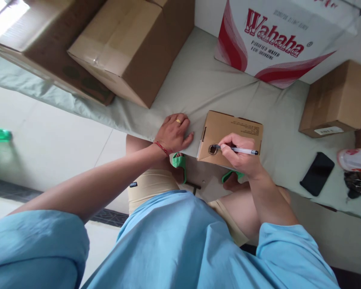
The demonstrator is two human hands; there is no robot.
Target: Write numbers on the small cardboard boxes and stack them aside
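Between the fingers of my right hand [239, 151] is a white-barrelled pen [243, 151] with a dark end. Its tip meets a small flat cardboard box [222, 126] beside a dark round mark [213, 149] on the lower left of the lid. I cannot tell whether this mark is ink or a hole. Printed lines of small text run along the box's far side. My left hand [175, 130] lies flat on the cloth-covered table [195, 76], left of the box and apart from it, fingers stretched out.
Large cardboard boxes [117, 36] stand at the back left. A white and red Wahaha carton [273, 44] is at the back. To the right are a smaller carton [333, 100], a black phone [317, 174], keys [355, 184] and a white-and-red object [356, 159].
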